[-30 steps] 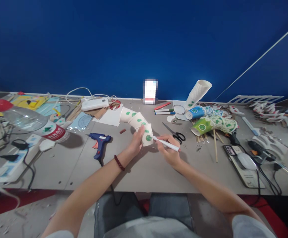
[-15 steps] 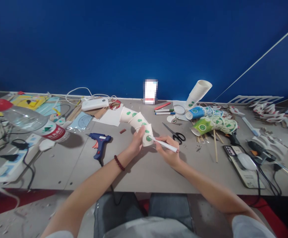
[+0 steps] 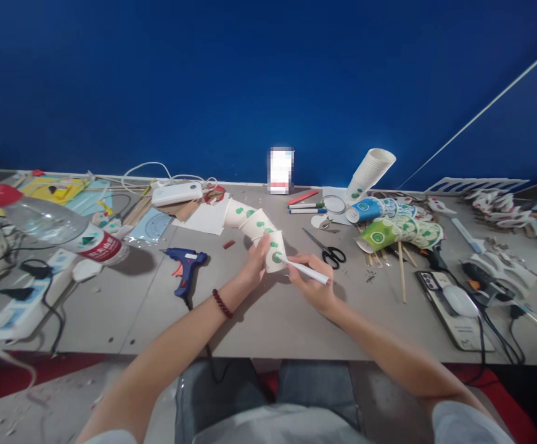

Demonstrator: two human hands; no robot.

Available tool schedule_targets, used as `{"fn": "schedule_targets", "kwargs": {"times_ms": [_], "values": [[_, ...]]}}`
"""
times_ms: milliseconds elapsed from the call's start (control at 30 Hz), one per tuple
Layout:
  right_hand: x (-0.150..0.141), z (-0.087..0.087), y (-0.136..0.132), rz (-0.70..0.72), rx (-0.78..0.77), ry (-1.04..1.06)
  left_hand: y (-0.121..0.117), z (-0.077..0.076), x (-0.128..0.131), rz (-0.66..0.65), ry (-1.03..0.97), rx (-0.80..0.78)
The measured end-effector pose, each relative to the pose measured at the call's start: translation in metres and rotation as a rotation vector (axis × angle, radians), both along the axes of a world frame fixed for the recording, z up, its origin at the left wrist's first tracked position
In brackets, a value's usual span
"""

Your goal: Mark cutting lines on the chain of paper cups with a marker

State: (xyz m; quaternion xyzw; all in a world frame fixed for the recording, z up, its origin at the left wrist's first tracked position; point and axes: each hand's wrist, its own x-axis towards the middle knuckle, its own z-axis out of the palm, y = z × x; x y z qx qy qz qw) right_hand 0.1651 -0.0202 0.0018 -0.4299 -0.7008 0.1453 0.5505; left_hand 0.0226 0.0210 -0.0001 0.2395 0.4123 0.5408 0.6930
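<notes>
A curved chain of white paper cups point(image 3: 259, 223) with green patches lies in front of me, its near end slightly turned toward me. My left hand point(image 3: 253, 266) is closed around the left side of the nearest cup. Between the fingers of my right hand point(image 3: 313, 285) is a white marker point(image 3: 311, 272), its tip touching or very near the green patch at that cup's right side. A blue hot glue gun point(image 3: 185, 266) rests to the left of my left hand. Black-handled scissors point(image 3: 330, 251) lie just beyond my right hand.
Several markers point(image 3: 306, 207) lie at the back, near a lit phone point(image 3: 280, 171). A leaning stack of cups point(image 3: 370, 172) and a green cup chain point(image 3: 383, 234) stand right. At left are a large bottle point(image 3: 60, 225) and a power strip point(image 3: 37, 299).
The marker in my right hand has shifted slightly, its back end moving a little left. My left hand and the cup chain hold almost the same place.
</notes>
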Motion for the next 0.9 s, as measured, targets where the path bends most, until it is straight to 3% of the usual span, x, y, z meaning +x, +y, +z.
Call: {"fn": "schedule_targets", "kwargs": {"times_ms": [900], "values": [[0.0022, -0.0019, 0.0028, -0.043, -0.060, 0.042, 0.0000, -0.0003, 0.0000, -0.014, 0.017, -0.010]]}}
